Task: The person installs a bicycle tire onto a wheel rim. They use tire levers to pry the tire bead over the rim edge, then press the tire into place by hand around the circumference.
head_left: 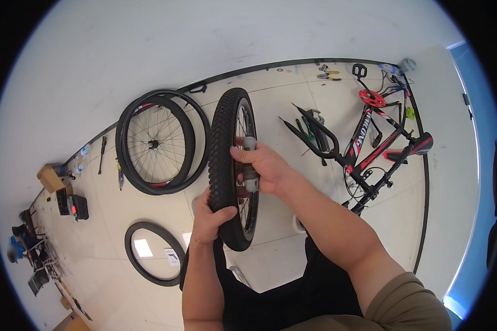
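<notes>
On the floor, hands (234, 187) grip a wheel (226, 138).

Light: bright, even, indoor; pale floor (292, 110) and wall (149, 44) almost washed out
Shadows: soft, faint (darkest under the leaning wheel (156, 144))
Glare: blue-white fringe along the right rim
Distortion: strong fisheye; baseboard bows; corners black
Focus: centre sharp; edge clutter smeared

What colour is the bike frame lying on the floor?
The bike frame is black with red and white markings, seen best in the head view.
</notes>
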A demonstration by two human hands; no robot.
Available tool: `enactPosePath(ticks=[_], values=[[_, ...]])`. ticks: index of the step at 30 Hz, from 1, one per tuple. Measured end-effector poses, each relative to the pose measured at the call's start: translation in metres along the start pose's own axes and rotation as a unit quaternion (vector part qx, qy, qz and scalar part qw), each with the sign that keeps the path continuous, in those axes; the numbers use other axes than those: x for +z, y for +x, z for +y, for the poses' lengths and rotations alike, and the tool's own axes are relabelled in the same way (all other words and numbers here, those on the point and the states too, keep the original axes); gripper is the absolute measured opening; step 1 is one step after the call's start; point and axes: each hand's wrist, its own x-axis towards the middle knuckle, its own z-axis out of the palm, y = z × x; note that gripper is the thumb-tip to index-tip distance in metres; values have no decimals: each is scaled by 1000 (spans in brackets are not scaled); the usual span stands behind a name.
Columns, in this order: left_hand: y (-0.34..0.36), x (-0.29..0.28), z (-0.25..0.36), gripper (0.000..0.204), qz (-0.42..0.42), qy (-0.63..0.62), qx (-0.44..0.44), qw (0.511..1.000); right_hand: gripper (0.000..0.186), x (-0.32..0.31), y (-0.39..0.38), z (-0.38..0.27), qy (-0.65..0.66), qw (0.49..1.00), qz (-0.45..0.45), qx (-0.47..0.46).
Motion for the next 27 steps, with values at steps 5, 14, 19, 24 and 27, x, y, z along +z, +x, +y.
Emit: enactPosePath(ticks=[5,14,19,24,27], values=[[7,-26,-2,59,25,51,-13,998,39,-2,-1,5,-10,999,40,-29],[7,0,23,72,3,46,19,999,41,14,-4,13,-120,989,73,-43],[1,-3,22,64,22,76,27,997,42,15,-1,22,-153,986,54,-37],[2,-18,14,68,8,50,35,998,45,20,2,25,-174,983,52,-39],[0,-15,14,69,20,43,36,998,46,22,0,23,-197,978,63,-37]])
